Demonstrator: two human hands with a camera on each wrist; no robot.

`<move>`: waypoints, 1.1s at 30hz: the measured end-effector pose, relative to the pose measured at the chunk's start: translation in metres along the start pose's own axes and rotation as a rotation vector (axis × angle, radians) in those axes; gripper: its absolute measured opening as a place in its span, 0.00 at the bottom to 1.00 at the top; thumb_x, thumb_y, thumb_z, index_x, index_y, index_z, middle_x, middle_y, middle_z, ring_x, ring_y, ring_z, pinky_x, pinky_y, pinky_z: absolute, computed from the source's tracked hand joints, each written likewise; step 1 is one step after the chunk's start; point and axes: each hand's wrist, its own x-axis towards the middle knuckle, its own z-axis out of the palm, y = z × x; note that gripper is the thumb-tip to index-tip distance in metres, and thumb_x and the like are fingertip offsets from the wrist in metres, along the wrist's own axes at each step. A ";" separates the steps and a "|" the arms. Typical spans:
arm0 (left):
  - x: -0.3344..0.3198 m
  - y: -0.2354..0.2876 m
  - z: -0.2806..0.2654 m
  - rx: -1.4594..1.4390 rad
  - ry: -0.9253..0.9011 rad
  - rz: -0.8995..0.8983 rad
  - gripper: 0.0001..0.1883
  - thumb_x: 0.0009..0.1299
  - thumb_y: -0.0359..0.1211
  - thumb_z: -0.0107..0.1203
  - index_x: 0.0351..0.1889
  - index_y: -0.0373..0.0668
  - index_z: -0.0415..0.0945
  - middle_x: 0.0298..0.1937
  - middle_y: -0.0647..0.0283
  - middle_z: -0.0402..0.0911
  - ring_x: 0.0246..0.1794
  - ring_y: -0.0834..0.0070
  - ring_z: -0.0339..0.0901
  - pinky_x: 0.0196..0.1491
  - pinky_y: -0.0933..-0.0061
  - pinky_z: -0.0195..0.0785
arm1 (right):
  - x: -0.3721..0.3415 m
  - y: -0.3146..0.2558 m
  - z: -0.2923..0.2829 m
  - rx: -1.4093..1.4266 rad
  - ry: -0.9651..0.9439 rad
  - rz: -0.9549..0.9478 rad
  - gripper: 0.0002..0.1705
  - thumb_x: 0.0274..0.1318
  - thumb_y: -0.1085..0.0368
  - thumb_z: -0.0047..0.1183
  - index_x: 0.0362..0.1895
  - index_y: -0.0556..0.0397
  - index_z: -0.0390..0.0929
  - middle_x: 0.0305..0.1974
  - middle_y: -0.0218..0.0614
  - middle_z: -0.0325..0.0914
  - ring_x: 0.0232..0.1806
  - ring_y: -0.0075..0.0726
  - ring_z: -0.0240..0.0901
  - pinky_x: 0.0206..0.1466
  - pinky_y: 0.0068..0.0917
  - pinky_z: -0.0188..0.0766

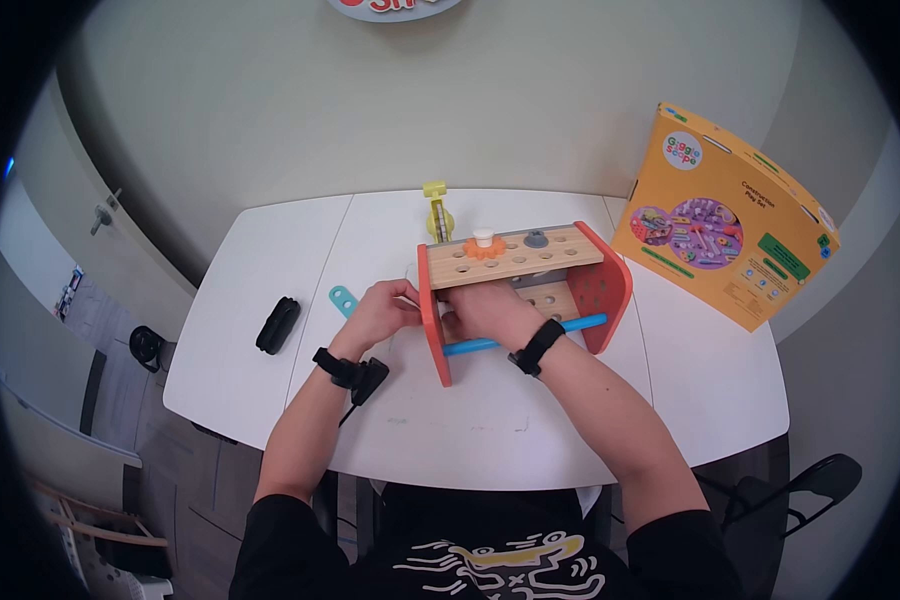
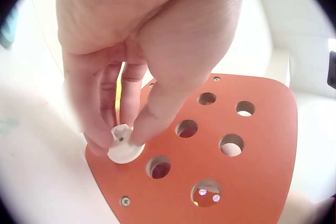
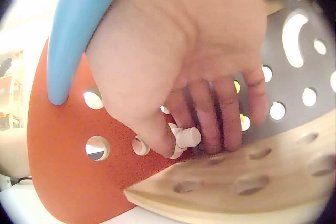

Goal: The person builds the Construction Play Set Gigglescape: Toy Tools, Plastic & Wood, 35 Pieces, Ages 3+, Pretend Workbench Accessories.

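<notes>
On the outer face of the red side panel [image 2: 236,171], my left hand [image 1: 378,312] pinches the white head of a toy bolt [image 2: 125,151] between thumb and fingers, flush at a corner hole. Reaching inside the toy workbench, under its wooden top [image 1: 515,258], my right hand [image 1: 495,312] has its thumb and fingertips around a white ribbed bolt end [image 3: 188,138] close to the same panel's inner face. In the right wrist view a blue rod [image 3: 79,29] crosses in front of this hand. The head view hides the right fingertips behind the panel.
An orange gear [image 1: 485,250] with a white cap and a grey piece [image 1: 536,239] sit in the wooden top. A yellow tool [image 1: 437,212] stands behind. A teal strip [image 1: 343,300] and black case [image 1: 278,325] lie left; a yellow box [image 1: 725,215] stands right.
</notes>
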 end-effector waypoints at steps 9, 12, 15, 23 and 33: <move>-0.003 -0.002 0.000 -0.048 0.017 -0.004 0.05 0.68 0.19 0.58 0.39 0.36 0.79 0.40 0.58 0.87 0.46 0.72 0.85 0.52 0.72 0.77 | 0.000 0.002 0.004 -0.017 0.037 -0.004 0.17 0.50 0.65 0.65 0.47 0.47 0.84 0.48 0.42 0.84 0.52 0.50 0.81 0.53 0.44 0.79; -0.002 -0.006 0.000 -0.167 0.008 -0.013 0.06 0.68 0.20 0.58 0.42 0.35 0.79 0.42 0.58 0.87 0.46 0.72 0.85 0.53 0.73 0.77 | -0.001 0.001 0.003 -0.040 0.021 0.007 0.17 0.51 0.65 0.64 0.48 0.46 0.85 0.48 0.42 0.84 0.52 0.50 0.81 0.53 0.44 0.79; 0.000 -0.007 0.001 -0.033 0.003 -0.041 0.09 0.68 0.20 0.58 0.45 0.33 0.80 0.45 0.57 0.87 0.47 0.72 0.85 0.55 0.72 0.77 | -0.002 -0.001 0.000 -0.054 0.009 0.012 0.16 0.52 0.65 0.63 0.48 0.45 0.85 0.47 0.42 0.84 0.52 0.50 0.81 0.53 0.44 0.79; 0.002 -0.011 0.000 0.050 -0.009 0.001 0.08 0.69 0.21 0.60 0.45 0.32 0.82 0.44 0.57 0.88 0.48 0.72 0.86 0.55 0.72 0.78 | -0.003 -0.001 -0.001 -0.088 0.103 -0.011 0.13 0.55 0.65 0.61 0.45 0.46 0.86 0.44 0.42 0.85 0.49 0.49 0.82 0.52 0.44 0.79; -0.001 -0.005 0.000 0.091 0.007 0.029 0.09 0.69 0.22 0.61 0.46 0.32 0.82 0.43 0.57 0.88 0.46 0.71 0.86 0.54 0.70 0.79 | -0.048 -0.014 -0.037 0.243 0.076 -0.055 0.14 0.63 0.59 0.58 0.47 0.53 0.84 0.41 0.42 0.84 0.44 0.51 0.81 0.49 0.42 0.78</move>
